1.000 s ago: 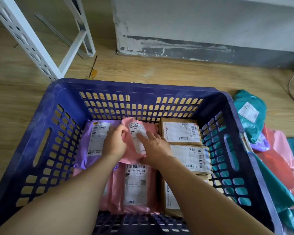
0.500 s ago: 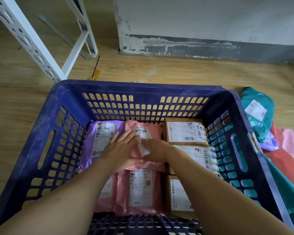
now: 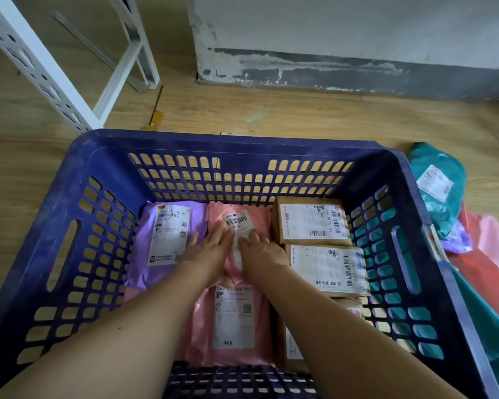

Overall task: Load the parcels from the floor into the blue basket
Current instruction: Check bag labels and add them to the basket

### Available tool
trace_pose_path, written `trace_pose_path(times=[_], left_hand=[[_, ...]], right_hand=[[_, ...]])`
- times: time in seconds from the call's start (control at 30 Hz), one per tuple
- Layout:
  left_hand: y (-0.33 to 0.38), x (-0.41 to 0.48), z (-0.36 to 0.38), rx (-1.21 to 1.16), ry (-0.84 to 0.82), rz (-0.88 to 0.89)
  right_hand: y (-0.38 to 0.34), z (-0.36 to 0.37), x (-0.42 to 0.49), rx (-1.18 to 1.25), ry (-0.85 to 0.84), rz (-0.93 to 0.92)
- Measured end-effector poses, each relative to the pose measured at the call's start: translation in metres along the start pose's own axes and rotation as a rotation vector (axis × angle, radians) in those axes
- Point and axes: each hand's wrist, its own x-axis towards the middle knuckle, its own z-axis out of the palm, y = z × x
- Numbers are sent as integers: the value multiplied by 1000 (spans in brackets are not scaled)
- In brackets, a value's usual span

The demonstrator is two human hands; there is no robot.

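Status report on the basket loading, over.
Left hand and right hand flat, pressing pink parcel at back of blue basket. Teal parcel and others on floor right of basket, not yet loaded. Nothing blocking.

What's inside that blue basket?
In the basket: a purple parcel, a far pink parcel, a near pink parcel and three boxes. The left hand and right hand press the far pink one. Arms cover part of the near box; anything underneath is hidden.
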Motion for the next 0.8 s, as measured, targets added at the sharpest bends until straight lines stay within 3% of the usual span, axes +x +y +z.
trace_pose_path(times=[0.4,0.57,0.8], left_hand=[[3,5,-11,-65,-57,-58],[9,-6,-16,-72,-40,-91],[27,-15,-45,-157,-179,-223]], right_hand=[[3,-10,-9,71,-4,7],[14,-26,-33,86,115,-37],[30,-42,-65,209,301,19]])
